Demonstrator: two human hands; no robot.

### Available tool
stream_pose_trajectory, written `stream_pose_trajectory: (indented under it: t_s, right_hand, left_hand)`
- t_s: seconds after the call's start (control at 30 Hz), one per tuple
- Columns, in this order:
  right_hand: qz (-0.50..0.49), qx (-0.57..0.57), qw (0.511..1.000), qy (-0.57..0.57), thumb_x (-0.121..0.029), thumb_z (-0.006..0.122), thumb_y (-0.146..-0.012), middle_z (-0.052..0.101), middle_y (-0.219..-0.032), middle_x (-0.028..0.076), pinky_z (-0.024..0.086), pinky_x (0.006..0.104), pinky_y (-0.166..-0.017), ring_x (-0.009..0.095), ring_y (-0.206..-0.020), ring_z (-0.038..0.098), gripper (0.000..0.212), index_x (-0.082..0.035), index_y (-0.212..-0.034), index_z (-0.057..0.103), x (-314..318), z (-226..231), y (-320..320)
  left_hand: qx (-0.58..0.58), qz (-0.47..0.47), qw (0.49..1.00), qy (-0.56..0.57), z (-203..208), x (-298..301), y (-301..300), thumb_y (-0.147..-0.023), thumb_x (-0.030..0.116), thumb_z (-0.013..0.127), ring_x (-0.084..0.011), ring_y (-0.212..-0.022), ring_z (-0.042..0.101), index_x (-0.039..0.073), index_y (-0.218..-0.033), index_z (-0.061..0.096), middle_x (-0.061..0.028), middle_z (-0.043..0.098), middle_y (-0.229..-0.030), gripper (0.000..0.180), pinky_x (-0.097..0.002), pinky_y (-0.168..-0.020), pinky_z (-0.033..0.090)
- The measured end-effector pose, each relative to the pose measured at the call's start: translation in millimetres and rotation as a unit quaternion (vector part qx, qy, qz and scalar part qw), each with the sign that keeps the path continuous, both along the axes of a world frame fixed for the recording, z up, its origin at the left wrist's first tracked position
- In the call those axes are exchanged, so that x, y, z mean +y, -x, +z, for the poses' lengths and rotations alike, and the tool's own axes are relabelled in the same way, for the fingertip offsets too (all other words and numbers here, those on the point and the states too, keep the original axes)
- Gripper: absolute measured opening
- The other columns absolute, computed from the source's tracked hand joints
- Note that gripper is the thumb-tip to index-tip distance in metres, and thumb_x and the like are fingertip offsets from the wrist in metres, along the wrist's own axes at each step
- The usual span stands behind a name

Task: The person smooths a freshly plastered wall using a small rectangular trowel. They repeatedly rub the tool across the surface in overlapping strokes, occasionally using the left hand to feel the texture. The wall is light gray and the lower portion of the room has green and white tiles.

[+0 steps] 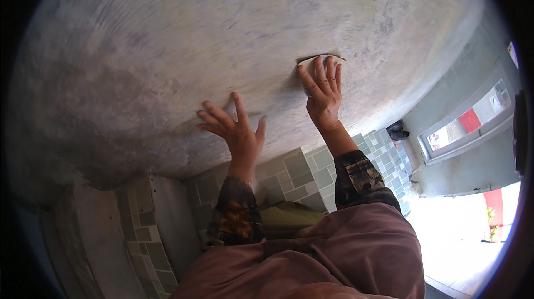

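Observation:
A mottled grey-white plastered wall (183,37) fills the upper part of the view, with scuffs and dark patches across it. My right hand (322,90) presses a pale sheet of what looks like sandpaper (307,64) flat to that surface, its far edge curling up and dark. The sheet's underside is hidden. To the left and lower, my left hand (236,132) has its fingers spread and holds nothing. Its fingertips are at the wall; whether all of them touch cannot be made out. Both forearms wear dark patterned sleeves.
Below the wall runs a floor or ledge of grey-green tiles (283,176). At the right are a window in a pale frame (470,124), a small black bundle (397,130) and a bright opening (461,238). Pale stepped ledges (105,232) stand at the lower left.

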State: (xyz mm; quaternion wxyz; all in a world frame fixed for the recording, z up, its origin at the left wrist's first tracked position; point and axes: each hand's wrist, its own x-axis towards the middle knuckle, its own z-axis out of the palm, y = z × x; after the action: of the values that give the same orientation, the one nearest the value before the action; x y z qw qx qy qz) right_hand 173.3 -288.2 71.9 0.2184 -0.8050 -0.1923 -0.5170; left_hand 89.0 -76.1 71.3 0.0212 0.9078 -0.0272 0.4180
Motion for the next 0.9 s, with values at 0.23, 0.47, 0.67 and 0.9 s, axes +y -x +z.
stream_pose_trajectory:
  t_s: [0.23,0.47,0.67,0.9]
  right_hand:
    - [-0.011,-0.062,0.998,-0.023,-0.002,0.055,-0.085,0.053,-0.138,0.011,0.030,0.0558,-0.111,0.033,-0.133,0.044,0.046,-0.022,-0.126,0.063,-23.2,36.5,-8.2]
    - [-0.008,-0.082,0.996,-0.032,0.005,0.053,-0.084,0.056,-0.134,0.012,0.036,0.0496,-0.109,0.036,-0.128,0.049,0.049,-0.019,-0.125,0.063,-7.9,43.3,-3.1]
    - [-0.054,-0.038,0.990,-0.125,0.008,0.051,-0.086,0.056,-0.134,0.013,0.038,0.0489,-0.107,0.036,-0.128,0.048,0.051,-0.020,-0.127,0.062,-26.9,68.4,-9.2]
    - [0.001,-0.057,0.998,0.007,0.001,0.055,-0.084,0.054,-0.136,0.006,0.037,0.0496,-0.110,0.031,-0.131,0.046,0.050,-0.025,-0.126,0.063,-11.5,9.6,-8.1]
  left_hand:
    - [-0.003,-0.010,1.000,-0.006,3.3,-2.7,1.7,-0.080,0.048,0.070,-0.0616,-0.133,-0.021,0.010,-0.152,0.017,-0.0379,-0.019,-0.149,0.097,-0.0822,-0.091,-0.001]
    - [0.021,-0.036,0.999,0.012,2.0,-9.4,1.9,-0.078,0.042,0.074,-0.0597,-0.134,-0.023,0.015,-0.152,0.020,-0.0373,-0.017,-0.150,0.095,-0.0829,-0.090,-0.004]
    - [0.029,-0.035,0.999,0.023,1.4,-11.2,2.6,-0.078,0.040,0.075,-0.0599,-0.134,-0.020,0.016,-0.152,0.020,-0.0372,-0.015,-0.150,0.095,-0.0829,-0.091,-0.002]
    - [0.029,-0.043,0.998,0.025,-0.7,-12.1,3.3,-0.079,0.038,0.073,-0.0598,-0.135,-0.020,0.017,-0.152,0.021,-0.0355,-0.014,-0.151,0.092,-0.0820,-0.093,-0.002]
